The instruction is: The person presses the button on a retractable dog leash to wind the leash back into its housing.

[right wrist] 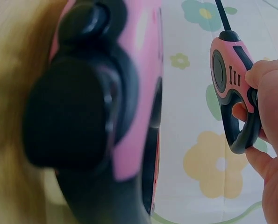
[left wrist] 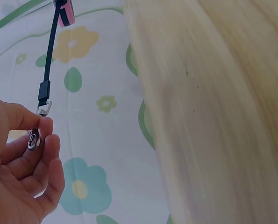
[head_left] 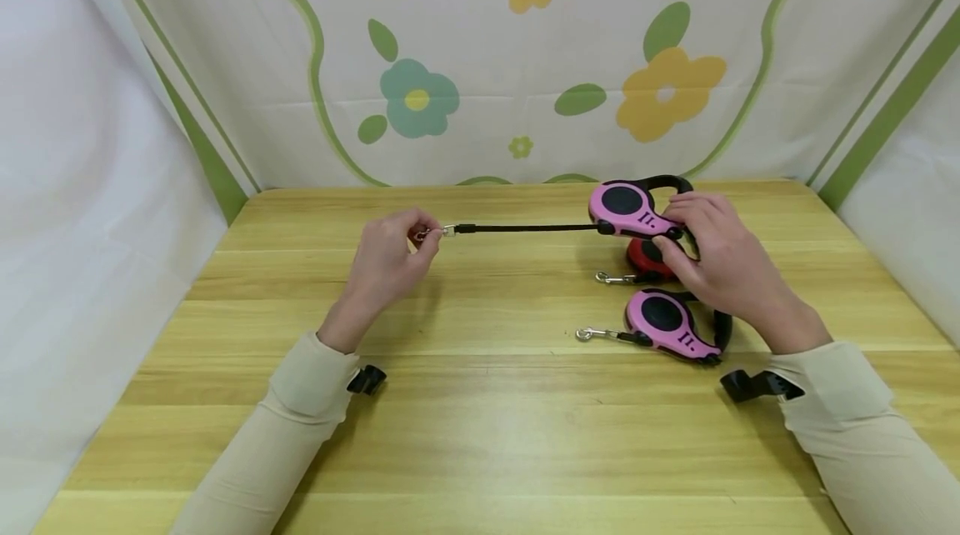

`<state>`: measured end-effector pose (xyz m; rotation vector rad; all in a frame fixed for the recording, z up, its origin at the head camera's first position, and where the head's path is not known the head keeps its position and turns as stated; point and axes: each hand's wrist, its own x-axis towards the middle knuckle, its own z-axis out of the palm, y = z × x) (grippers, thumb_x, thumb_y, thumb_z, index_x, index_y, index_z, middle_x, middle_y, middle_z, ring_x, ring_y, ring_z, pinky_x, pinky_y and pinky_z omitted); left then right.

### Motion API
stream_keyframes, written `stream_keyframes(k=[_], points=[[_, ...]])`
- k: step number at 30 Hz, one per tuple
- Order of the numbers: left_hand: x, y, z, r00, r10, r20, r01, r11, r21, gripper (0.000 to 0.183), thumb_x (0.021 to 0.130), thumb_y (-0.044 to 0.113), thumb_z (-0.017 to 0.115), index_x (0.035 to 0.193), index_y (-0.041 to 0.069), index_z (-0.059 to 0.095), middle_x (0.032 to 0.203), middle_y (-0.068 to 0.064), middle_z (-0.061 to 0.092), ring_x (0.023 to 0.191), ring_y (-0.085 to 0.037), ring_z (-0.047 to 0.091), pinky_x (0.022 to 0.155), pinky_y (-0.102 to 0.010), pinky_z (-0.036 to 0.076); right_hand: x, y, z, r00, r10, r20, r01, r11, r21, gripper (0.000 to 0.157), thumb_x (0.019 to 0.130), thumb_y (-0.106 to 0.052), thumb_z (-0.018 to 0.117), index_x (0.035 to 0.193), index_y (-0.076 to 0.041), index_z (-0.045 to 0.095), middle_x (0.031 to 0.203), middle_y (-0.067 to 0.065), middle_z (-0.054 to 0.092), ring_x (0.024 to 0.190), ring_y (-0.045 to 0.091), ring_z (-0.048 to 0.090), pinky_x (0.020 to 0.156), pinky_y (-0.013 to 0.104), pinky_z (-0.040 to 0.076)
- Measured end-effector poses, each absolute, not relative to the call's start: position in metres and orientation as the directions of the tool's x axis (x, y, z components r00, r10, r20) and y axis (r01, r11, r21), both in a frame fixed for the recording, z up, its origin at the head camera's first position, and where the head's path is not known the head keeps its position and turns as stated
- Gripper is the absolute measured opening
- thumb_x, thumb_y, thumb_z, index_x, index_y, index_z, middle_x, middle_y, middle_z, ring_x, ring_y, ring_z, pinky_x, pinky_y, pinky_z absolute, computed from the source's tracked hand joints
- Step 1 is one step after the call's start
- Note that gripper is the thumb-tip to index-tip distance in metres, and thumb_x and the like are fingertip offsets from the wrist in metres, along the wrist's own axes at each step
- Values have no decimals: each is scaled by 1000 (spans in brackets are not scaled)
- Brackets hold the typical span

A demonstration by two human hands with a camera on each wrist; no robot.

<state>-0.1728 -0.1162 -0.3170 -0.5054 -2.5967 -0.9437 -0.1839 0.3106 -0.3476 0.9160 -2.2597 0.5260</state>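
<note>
My right hand [head_left: 723,256] grips the pink and black retractable dog leash [head_left: 621,202] by its handle, above the far right part of the table. A short length of black strap [head_left: 532,227] stretches straight from its nozzle to the left. At the strap's end, my left hand [head_left: 386,260] pinches the silver snap hook [left wrist: 33,140] between thumb and fingertips. The right wrist view shows the held leash's casing [right wrist: 223,70] with the fingers about its handle loop.
Under the held leash lies a red retractable leash [head_left: 647,258], partly covered by it and my right hand. Nearer, a second pink leash [head_left: 663,314] rests on the wooden table [head_left: 480,435], its hook [head_left: 596,334] pointing left. A flower-patterned cloth [head_left: 480,60] hangs behind.
</note>
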Motion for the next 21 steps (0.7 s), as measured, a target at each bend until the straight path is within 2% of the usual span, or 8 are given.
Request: stream_keyframes(k=[5,13,21], points=[[-171,-116,-318,-868,229,441,451,735,506,12,100,8,64,100,1,74,91,-14,76,80,-28,70,68,-34,49,-185,308,-347,-543,-472,695,-734,668,-120,68,113,-49,43,117,16,64,123,34,66,125,52,56,107,57,42],[-170,-114,-318,-888,243,389,425,757,497,14,101,8,58,103,1,70,98,-15,74,88,-32,70,71,-38,51,-185,306,-347,-532,-468,705,-740,662,-118,67,113,-49,43,115,15,65,120,33,67,124,51,57,108,54,42],[-168,-113,-320,-889,267,372,433,752,497,13,102,9,56,103,2,66,96,-14,70,83,-31,65,67,-34,47,-182,305,-348,-524,-469,711,-742,662,-110,66,113,-48,44,114,14,66,119,32,68,123,50,57,111,49,41]])
